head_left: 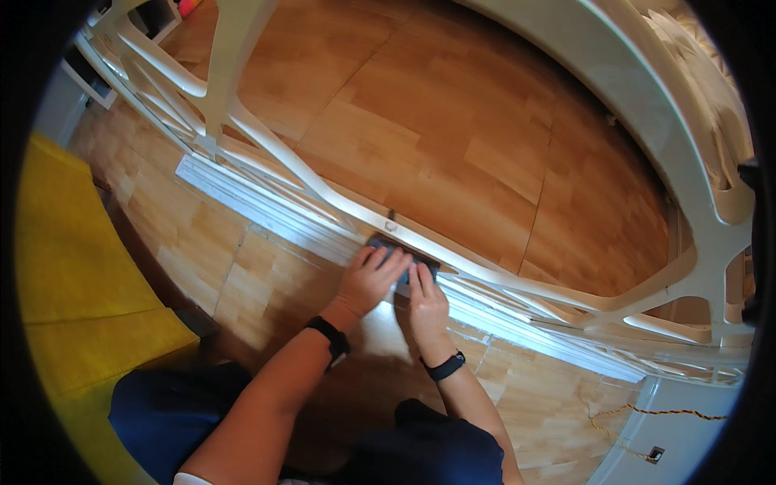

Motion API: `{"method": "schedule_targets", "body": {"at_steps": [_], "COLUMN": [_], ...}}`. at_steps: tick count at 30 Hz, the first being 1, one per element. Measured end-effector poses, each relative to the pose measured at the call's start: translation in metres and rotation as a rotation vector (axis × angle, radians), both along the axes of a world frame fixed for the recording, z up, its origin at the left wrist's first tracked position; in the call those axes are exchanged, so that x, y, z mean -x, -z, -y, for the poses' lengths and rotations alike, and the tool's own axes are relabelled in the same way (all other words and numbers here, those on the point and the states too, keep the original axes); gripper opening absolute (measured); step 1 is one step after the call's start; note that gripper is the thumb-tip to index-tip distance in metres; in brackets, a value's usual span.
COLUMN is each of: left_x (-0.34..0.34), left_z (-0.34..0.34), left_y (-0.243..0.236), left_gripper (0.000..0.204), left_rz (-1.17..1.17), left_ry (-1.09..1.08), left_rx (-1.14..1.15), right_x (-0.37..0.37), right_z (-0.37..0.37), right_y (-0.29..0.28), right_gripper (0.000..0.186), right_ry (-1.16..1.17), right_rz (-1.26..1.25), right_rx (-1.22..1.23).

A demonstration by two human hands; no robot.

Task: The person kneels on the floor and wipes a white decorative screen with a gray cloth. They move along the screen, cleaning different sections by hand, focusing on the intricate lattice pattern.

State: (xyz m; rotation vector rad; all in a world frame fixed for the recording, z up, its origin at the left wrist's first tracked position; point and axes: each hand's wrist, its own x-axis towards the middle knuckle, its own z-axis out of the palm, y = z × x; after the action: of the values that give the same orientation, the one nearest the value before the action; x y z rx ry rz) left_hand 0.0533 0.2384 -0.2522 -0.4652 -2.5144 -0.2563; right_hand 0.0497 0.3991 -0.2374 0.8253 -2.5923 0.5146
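Both my hands are on a dark grey flat piece [413, 253], which may be a cloth or a pad; my fingers cover much of it. It lies across a white ridged floor strip [259, 206], close against the bottom rail of a white openwork frame [303, 178]. My left hand [370, 279] presses on the piece's left part with the fingers bent over it. Just beside it, my right hand [428, 305] has its fingertips on the right part. Each wrist wears a black band.
Wood-patterned flooring [420, 153] spreads on both sides of the frame. A yellow padded piece [89, 275] stands at the left. Along the right edge are pale gathered fabric [707, 89], a twisted cord [675, 411] and a small wall socket [655, 455].
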Motion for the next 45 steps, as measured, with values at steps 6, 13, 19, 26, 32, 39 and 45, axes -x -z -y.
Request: {"method": "schedule_targets", "body": {"at_steps": [6, 13, 19, 26, 32, 39, 45], "left_x": [0.008, -0.011, 0.000, -0.028, -0.041, -0.002, -0.002], "left_z": [0.023, -0.012, 0.037, -0.015, -0.068, -0.074, -0.108], "left_y": [0.001, 0.006, 0.009, 0.018, -0.022, -0.030, -0.033], "left_gripper": [0.037, 0.038, 0.040, 0.032, 0.039, 0.037, 0.045], "left_rz": [0.033, 0.065, -0.041, 0.222, 0.085, -0.121, -0.031], "left_ry": [-0.091, -0.014, -0.087, 0.119, 0.188, 0.199, 0.204], "left_rx": [0.025, -0.060, 0.024, -0.062, -0.215, 0.147, 0.027], "right_x": [0.012, 0.001, 0.019, -0.014, -0.043, -0.013, -0.016], "right_z": [0.021, -0.002, 0.023, -0.038, -0.084, -0.086, -0.119], "right_y": [0.004, -0.006, 0.007, 0.000, -0.035, -0.036, -0.047], "right_gripper": [0.055, 0.042, 0.044, 0.035, 0.045, 0.043, 0.044], "right_ry": [0.024, 0.052, -0.084, -0.054, 0.087, 0.128, 0.185], "right_rz": [0.141, 0.058, 0.097, 0.054, -0.075, -0.067, -0.123], "right_rx": [-0.194, -0.181, 0.022, -0.037, 0.127, 0.041, -0.037]}}
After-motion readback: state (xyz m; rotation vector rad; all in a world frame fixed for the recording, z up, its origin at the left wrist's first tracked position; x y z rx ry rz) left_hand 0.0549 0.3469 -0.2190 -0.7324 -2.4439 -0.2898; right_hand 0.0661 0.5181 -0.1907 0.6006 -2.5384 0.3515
